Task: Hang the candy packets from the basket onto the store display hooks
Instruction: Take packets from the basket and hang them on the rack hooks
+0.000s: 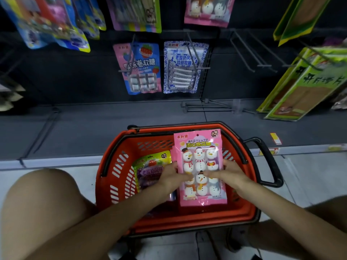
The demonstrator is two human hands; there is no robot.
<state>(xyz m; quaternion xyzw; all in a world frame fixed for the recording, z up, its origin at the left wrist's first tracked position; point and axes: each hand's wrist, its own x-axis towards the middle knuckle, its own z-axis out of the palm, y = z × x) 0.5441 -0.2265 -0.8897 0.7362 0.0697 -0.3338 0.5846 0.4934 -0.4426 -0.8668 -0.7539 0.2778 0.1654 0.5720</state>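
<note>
- the pink snowman packet [199, 147] is held upright over the right half of the basket [120, 173], with its face to the camera and its small hang hole at the top edge.
- the left hand [170, 178] pinches the packet's left edge; its thumb lies across the front and most of its fingers are out of sight behind.
- the right hand [226, 173] does the same on the right edge, thumb on the front. neither hand is spread, and both are closed on the packet.
- step, as i judge it: one packet is up out of the basket but not yet taken to a hook.
- a purple packet [150, 172] lies in the basket's left side, partly under the left hand, so more hanging is left to do.
- bare hooks [249, 51] jut from the dark panel, up and to the right.
- a twin packet [206, 12] hangs at the top, which hints at where this kind belongs.
- the next move likely calls for raising the packet, lining its hole up with a hook tip and sliding it on. the film looks floppy, so a grip nearer the top edge would probably help.
</note>
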